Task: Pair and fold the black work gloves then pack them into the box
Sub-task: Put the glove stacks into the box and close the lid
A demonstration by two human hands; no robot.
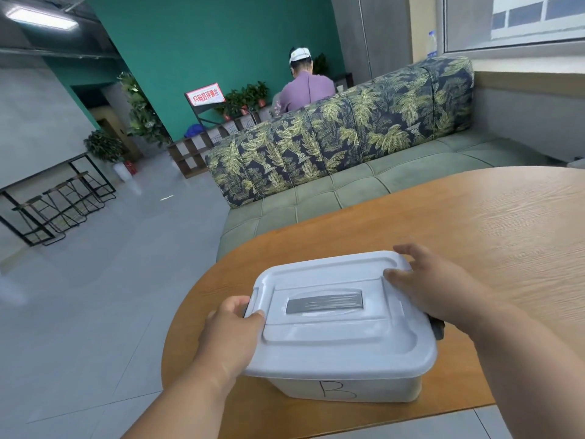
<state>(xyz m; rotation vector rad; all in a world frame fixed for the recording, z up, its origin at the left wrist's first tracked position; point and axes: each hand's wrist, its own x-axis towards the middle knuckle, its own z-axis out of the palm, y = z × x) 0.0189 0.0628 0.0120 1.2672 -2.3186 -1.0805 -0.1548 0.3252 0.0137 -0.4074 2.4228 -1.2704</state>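
A pale grey plastic box [348, 386] with a "B" written on its front stands near the front edge of the wooden table [474, 223]. Its lid [342, 337] is on, with a grey handle inset in the middle. My left hand [229, 332] grips the lid's left edge by the dark latch, thumb on top. My right hand [433, 280] lies on the lid's far right corner, fingers spread over the rim. A dark latch [438, 327] shows on the right side. No black gloves are in sight; the box's contents are hidden.
A green sofa [364, 185] with leaf-print back cushions stands just behind the table. A person in a purple shirt [307, 90] sits beyond it, facing away. Grey tiled floor lies to the left, with black stools [60, 210] and potted plants further off.
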